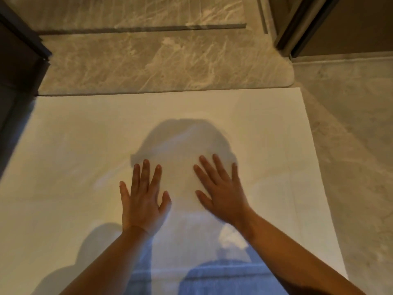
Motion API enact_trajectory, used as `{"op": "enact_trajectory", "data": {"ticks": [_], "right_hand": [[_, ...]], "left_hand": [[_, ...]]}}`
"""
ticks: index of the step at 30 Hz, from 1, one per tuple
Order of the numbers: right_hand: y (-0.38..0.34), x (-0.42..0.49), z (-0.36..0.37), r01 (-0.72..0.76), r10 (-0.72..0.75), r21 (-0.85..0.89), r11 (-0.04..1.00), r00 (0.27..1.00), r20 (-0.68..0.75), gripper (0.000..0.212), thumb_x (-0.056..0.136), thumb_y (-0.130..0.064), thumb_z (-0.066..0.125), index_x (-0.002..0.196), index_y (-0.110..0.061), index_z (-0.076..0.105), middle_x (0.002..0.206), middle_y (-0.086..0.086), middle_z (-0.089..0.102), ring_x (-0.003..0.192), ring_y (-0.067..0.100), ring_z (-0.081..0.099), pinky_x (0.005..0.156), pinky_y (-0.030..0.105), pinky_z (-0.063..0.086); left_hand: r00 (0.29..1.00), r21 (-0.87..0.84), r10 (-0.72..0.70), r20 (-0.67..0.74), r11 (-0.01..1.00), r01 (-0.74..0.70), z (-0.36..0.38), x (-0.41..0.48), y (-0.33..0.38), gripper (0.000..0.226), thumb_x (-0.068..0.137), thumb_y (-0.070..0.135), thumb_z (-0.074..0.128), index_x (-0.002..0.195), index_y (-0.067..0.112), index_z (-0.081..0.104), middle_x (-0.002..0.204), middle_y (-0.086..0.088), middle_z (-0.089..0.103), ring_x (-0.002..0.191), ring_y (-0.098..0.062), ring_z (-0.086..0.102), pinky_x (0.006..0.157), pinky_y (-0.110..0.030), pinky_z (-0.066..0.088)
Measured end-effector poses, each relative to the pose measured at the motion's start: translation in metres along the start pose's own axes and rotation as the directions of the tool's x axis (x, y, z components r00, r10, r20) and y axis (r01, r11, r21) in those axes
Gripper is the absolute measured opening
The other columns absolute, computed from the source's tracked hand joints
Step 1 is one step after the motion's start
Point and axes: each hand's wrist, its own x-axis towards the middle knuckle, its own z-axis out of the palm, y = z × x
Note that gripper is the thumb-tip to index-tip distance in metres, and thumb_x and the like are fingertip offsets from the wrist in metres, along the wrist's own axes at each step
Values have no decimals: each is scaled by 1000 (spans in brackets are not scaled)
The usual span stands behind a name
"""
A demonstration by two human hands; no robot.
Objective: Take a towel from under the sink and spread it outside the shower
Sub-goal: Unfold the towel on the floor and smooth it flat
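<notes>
A large white towel (85, 145) lies spread flat on the floor and fills the lower part of the view. Its far edge runs along a raised marble step (161, 67). My left hand (142, 196) lies palm down on the towel near its middle, fingers straight and spread. My right hand (221, 192) lies flat on the towel just to the right of it, fingers also spread. Neither hand grips the cloth. My shadow falls across the towel around both hands.
Beyond the marble step, more marble floor (136, 11) with a dark groove continues. A dark frame (23, 50) stands at the left and a dark door frame (297, 28) at the upper right. Grey marble floor (350, 145) lies right of the towel.
</notes>
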Motion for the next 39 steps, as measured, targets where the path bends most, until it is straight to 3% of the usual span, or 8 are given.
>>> {"op": "enact_trajectory", "data": {"ticks": [4, 8, 15, 20, 23, 29, 36, 39], "right_hand": [[55, -8, -8, -194, 195, 61, 979, 981, 1, 58, 88, -41, 47, 140, -22, 30, 151, 6, 26, 139, 36, 20, 98, 70, 25], [75, -23, -3, -284, 283, 22, 959, 959, 33, 61, 86, -57, 8, 141, -35, -5, 150, -9, -14, 138, 18, -19, 109, 62, 8], [71, -22, -9, -285, 283, 21, 958, 956, 77, 62, 87, -51, 16, 144, -30, 2, 156, -1, -2, 139, 20, -16, 109, 63, 7], [51, -10, -26, -290, 293, 122, 949, 956, -12, 66, 84, -50, 25, 140, -18, 31, 154, 8, 22, 142, 31, 12, 108, 61, 12], [18, 24, -28, -158, 166, 155, 975, 985, -43, 54, 91, -35, 45, 139, -15, 33, 152, 13, 23, 141, 35, 14, 107, 60, 16], [-52, 98, -12, 73, -85, 110, 991, 990, 112, 58, 94, -37, 37, 145, -26, 12, 157, 0, 4, 144, 24, -2, 108, 61, 10], [54, 82, -23, -454, 447, 121, 883, 891, 84, 57, 95, -44, 31, 145, -28, 9, 157, -3, -2, 143, 22, -7, 106, 67, 6], [71, 39, -30, -519, 521, 130, 845, 853, 19, 55, 94, -36, 40, 142, -15, 23, 156, 9, 13, 143, 32, 5, 105, 68, 15]], "left_hand": [[1000, -15, 12, -19, 1000, -12, -1, 0, 0, 65, 80, 43, 27, 140, 19, 29, 152, -15, 25, 139, -32, 22, 101, -66, 25], [999, -57, 3, -40, 998, -5, -5, -3, 3, 65, 79, 42, 26, 139, 18, 33, 151, -15, 25, 139, -33, 23, 103, -65, 23], [972, -132, -31, -233, 991, 0, -30, 20, 3, 40, 77, 32, 32, 92, 4, 58, 107, -22, 59, 104, -39, 55, 84, -46, 40], [991, -91, -123, -55, 989, 118, -15, 41, -37, 56, 94, 42, 32, 143, 22, 17, 157, -7, 6, 143, -26, -2, 107, -65, 9], [994, -34, -102, -36, 994, 100, -4, 41, -43, 60, 91, 49, 23, 144, 29, 3, 157, -4, -3, 143, -26, -7, 104, -68, 11], [991, -76, -111, -76, 992, 106, -1, 41, -42, 61, 90, 49, 29, 144, 31, 7, 157, -4, 2, 143, -27, -4, 104, -70, 9], [991, -66, -119, -62, 991, 115, -5, 38, -40, 65, 84, 51, 19, 144, 30, 7, 157, -5, 2, 143, -26, -4, 105, -69, 8], [991, -55, -120, -61, 992, 116, -6, 37, -40, 66, 84, 51, 19, 145, 29, 8, 157, -5, 2, 143, -26, -3, 105, -69, 9]]}}
